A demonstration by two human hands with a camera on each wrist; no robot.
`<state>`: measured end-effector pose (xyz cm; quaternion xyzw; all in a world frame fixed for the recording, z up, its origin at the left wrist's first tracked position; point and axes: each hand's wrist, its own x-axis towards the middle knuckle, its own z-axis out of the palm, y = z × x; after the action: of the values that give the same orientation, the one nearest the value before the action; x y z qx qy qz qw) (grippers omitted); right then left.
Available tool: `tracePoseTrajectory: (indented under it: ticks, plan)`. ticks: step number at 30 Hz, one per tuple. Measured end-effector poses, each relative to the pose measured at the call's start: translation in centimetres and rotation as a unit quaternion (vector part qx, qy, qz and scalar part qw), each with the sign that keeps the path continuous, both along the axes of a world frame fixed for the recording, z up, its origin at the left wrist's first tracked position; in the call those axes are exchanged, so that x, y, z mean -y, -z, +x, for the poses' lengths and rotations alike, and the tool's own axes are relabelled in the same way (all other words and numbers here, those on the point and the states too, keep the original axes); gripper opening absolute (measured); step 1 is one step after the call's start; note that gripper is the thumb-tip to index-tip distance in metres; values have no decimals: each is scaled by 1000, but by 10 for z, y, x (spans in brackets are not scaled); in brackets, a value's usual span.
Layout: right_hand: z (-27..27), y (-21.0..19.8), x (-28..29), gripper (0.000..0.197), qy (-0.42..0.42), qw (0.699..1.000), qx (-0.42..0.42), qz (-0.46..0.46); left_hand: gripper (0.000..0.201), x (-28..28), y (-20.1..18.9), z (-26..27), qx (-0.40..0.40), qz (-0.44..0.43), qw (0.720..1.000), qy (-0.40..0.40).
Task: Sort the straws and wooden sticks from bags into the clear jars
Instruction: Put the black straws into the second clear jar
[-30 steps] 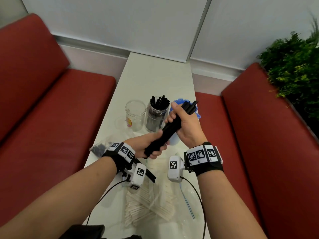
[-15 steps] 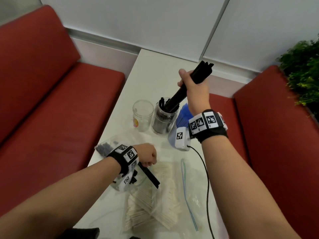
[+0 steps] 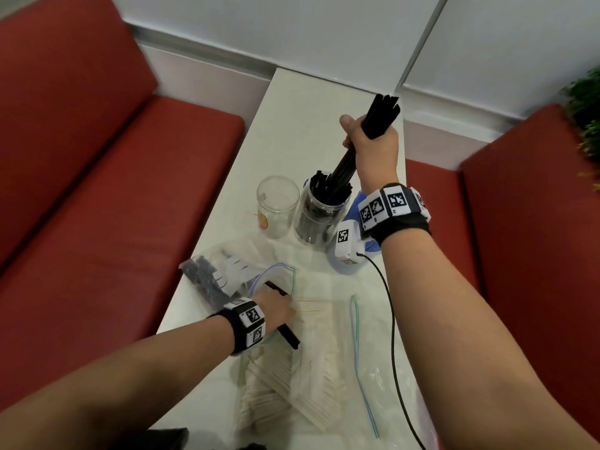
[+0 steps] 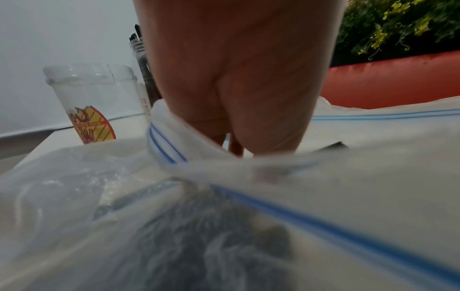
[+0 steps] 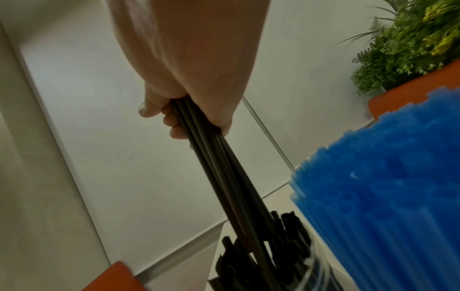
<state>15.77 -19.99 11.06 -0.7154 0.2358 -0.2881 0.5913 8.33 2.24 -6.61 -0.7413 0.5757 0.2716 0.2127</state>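
My right hand (image 3: 373,147) grips a bundle of black straws (image 3: 381,115) held upright and tilted. Its lower ends stand inside the clear jar (image 3: 319,219) that holds other black straws; the right wrist view shows the bundle (image 5: 219,167) running down into that jar. To its left stands an empty clear jar (image 3: 277,209) with a printed label (image 4: 93,126). My left hand (image 3: 276,306) is low on the open zip bags, fingers at a bag mouth (image 4: 169,149), and seems to hold a single black straw (image 3: 289,336). Wooden sticks (image 3: 311,358) lie in a bag below it.
A jar of blue straws (image 5: 385,187) stands right of the black one, mostly hidden by my right wrist. A bag with black pieces (image 3: 201,274) lies at the table's left edge. Red benches (image 3: 97,206) flank the narrow white table (image 3: 302,125). A plant (image 3: 584,102) stands far right.
My left hand let go of the bundle and dropped to the bags. My right hand raised the bundle, carried it over the black-straw jar and set its lower ends inside.
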Motion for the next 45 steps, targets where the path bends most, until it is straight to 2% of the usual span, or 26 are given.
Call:
tracePoseTrajectory:
  ticks: [4, 9, 11, 15, 17, 22, 24, 29, 31, 34, 37, 38, 40, 41, 42, 45]
  plan:
    - [-6, 4, 3, 28, -1, 1000, 2, 5, 33, 6, 4, 0, -32, 26, 999, 7]
    - [-3, -8, 7, 28, 11, 999, 46, 10, 27, 24, 10, -8, -35, 50, 997, 36]
    - [-2, -3, 2, 27, -11, 1000, 17, -1, 26, 32, 10, -12, -31, 45, 998, 29]
    - [-4, 23, -2, 24, -28, 999, -45, 7, 27, 42, 1, -17, -20, -37, 999, -1]
    - [-4, 33, -1, 24, -38, 996, -76, 6, 24, 47, -6, -18, 1, -51, 999, -11]
    - [1, 45, -5, 22, -65, 985, -157, 16, 20, 55, -5, -19, 24, 52, 998, 10]
    - [0, 44, -6, 17, -64, 987, -146, 25, 22, 49, 7, -18, 33, 81, 996, 14]
    - [-1, 33, -5, 19, 8, 1000, -23, -13, 30, 31, 34, -15, 15, 88, 996, -15]
    - [-1, 38, -7, 18, 4, 997, -55, -47, 29, 26, 39, -14, 16, 72, 997, -8]
    - [-6, 49, -9, 16, -42, 979, -180, -81, 28, 23, 38, -12, 17, 80, 996, -18]
    - [-6, 44, -13, 34, -29, 973, -156, -167, 27, 27, 31, -10, 10, 85, 996, -28]
    - [-5, 41, -15, 40, -52, 961, -169, -213, 27, 27, 29, -10, 13, 79, 997, -21]
    - [-4, 35, -21, 56, -125, 906, -268, -304, 26, 26, 29, -10, 16, 72, 997, -16]
    - [-6, 32, -24, 60, -143, 887, -288, -331, 27, 26, 29, -10, 16, 64, 998, -26]
    - [-10, 28, -28, 58, -140, 891, -262, -344, 26, 26, 28, -9, 9, 51, 998, -42]
    - [-33, 20, -48, 41, -84, 934, -61, -343, 26, 26, 25, -5, -9, 1, 997, -79]
